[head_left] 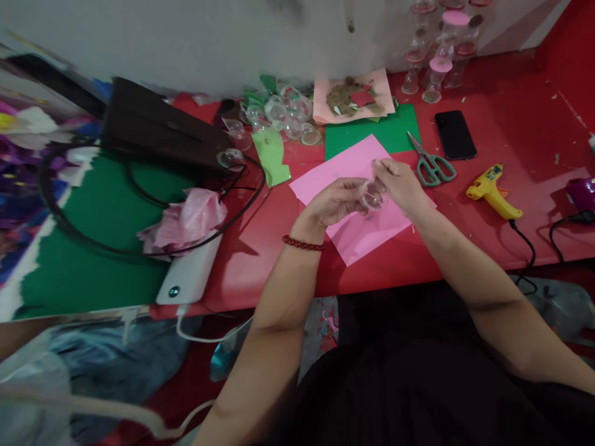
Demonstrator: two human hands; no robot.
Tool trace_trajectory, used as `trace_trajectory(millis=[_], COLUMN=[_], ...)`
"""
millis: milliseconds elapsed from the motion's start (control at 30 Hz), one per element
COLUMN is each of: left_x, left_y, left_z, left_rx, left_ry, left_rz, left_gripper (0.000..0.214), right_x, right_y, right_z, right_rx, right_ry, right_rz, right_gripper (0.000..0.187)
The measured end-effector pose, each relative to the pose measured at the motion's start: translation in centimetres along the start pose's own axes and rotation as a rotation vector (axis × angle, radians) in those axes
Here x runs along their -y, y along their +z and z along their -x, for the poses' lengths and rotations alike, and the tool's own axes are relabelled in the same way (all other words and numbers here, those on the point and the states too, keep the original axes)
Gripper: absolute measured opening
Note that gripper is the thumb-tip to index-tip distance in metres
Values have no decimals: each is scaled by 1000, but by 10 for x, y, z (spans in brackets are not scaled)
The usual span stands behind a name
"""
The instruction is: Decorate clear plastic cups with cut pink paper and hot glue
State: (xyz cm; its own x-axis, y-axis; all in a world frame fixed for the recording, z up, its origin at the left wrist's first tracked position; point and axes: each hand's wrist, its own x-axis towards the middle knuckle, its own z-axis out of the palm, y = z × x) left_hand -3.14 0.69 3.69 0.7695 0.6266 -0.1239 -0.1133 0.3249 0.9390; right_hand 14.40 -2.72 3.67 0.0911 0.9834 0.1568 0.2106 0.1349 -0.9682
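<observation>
My left hand [341,197] is closed on a small clear plastic cup [372,197], which it holds above a pink paper sheet [348,167]. On the cup's right side, my right hand [395,181] has its fingers bent together at the rim. Whether those fingers pinch the rim or some small piece is too fine to make out. The pink sheet lies askew on the red table [260,272], partly over a green sheet [400,124]. Green-handled scissors [432,168] rest just right of my right hand.
A yellow glue gun [495,191] and a black phone [455,134] lie at the right. Stacked clear cups [437,77] stand at the back right. Loose plastic cups [283,111] cluster by the wall. A black cable [134,248] loops past a white power bank [190,272] at the left.
</observation>
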Motion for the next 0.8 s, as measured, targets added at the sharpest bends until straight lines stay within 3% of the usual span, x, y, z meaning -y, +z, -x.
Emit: trace_trajectory(millis=[200, 400, 600, 800], left_x=[-1, 0, 2, 4], left_y=[1, -2, -6, -9], left_z=[1, 1, 2, 2], left_rx=[-69, -119, -29, 33], left_ry=[-15, -57, -61, -54], left_rz=[83, 88, 53, 76], left_gripper=[32, 33, 34, 35], right_x=[3, -2, 3, 4], right_y=[2, 10, 4, -2], right_z=[4, 3, -4, -3], right_rx=[-103, -119, -61, -90], right_ry=[-51, 26, 106, 24], right_rz=[51, -134, -277, -246], right_gripper=[65, 65, 61, 44])
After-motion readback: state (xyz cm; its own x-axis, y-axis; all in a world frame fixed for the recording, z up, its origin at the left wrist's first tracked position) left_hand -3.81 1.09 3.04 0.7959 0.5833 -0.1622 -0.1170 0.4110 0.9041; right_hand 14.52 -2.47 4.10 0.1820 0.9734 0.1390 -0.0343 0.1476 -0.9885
